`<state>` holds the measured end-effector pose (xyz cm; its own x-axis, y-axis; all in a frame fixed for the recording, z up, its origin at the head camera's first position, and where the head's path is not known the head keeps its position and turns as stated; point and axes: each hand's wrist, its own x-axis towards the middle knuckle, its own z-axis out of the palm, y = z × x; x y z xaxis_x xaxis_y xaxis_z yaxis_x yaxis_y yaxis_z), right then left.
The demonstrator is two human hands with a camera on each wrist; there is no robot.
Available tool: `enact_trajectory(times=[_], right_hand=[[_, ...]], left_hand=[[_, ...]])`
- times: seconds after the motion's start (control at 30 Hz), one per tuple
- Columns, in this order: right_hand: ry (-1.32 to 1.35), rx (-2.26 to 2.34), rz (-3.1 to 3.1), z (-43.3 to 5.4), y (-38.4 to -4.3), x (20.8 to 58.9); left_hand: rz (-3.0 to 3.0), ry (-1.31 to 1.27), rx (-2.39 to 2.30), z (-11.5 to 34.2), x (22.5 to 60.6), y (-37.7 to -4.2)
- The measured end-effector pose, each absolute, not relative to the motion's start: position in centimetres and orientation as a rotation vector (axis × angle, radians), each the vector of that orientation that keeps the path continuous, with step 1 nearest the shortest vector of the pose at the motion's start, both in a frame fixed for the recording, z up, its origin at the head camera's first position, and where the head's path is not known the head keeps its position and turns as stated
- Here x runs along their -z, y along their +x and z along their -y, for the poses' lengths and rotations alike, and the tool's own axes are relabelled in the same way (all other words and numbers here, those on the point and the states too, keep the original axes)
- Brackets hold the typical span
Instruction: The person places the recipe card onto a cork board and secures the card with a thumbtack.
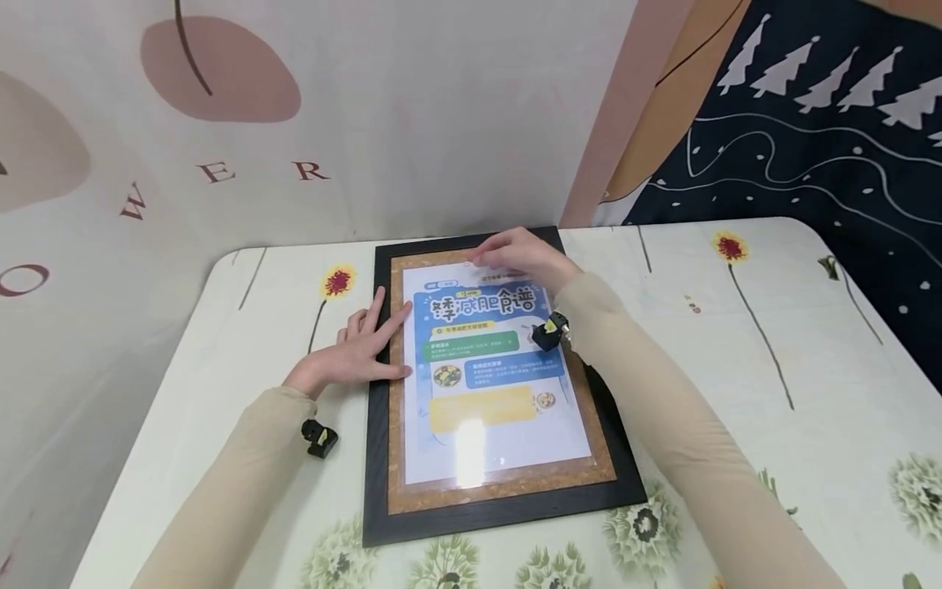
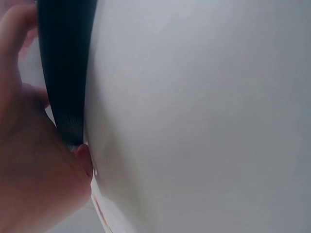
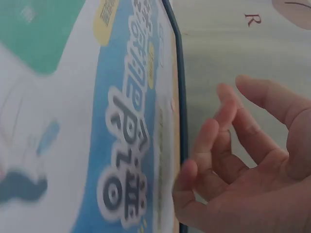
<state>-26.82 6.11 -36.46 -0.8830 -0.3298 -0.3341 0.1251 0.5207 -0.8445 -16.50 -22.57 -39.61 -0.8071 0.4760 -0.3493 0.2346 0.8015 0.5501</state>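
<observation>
Poster (image 1: 489, 372) lies on cork backing (image 1: 515, 486) inside black frame (image 1: 508, 510). We see left hand (image 1: 352, 353), fingers spread, at frame's nine o'clock; right hand (image 1: 524, 255), loosely curled, apparently gripping nothing, at twelve. We judge step as seating poster; next move likely calls for even pressing. Title reads "减肥食谱"; small lines illegible. Wall cloth (image 1: 412, 106) spells "WER."

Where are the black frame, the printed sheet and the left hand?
Black frame (image 1: 508, 510): head view, on its near bar.
Printed sheet (image 1: 504, 373): head view, on its middle blue panel.
Left hand (image 1: 352, 356): head view, on its back.
</observation>
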Motion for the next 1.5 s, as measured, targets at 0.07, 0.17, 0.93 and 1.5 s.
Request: enact_trajectory(times=[0.07, 0.17, 0.93, 1.5], right_hand=[[-0.193, 1.334, -2.313, -6.6, -26.7, 36.4], [-0.231, 1.351, -2.305, -7.4, -26.4, 36.4], [-0.386, 1.304, -2.283, -17.4, -24.7, 36.2], [-0.285, 1.102, -2.41, -25.6, -23.1, 36.6]], left_hand=[[-2.51, 0.525, -0.676, 22.7, 39.6, -16.5], [-2.513, 0.517, -0.683, 22.8, 39.7, -16.5], [-2.528, 0.521, -0.681, 22.9, 39.8, -16.5], [-2.511, 0.516, -0.692, 22.4, 39.6, -16.4]])
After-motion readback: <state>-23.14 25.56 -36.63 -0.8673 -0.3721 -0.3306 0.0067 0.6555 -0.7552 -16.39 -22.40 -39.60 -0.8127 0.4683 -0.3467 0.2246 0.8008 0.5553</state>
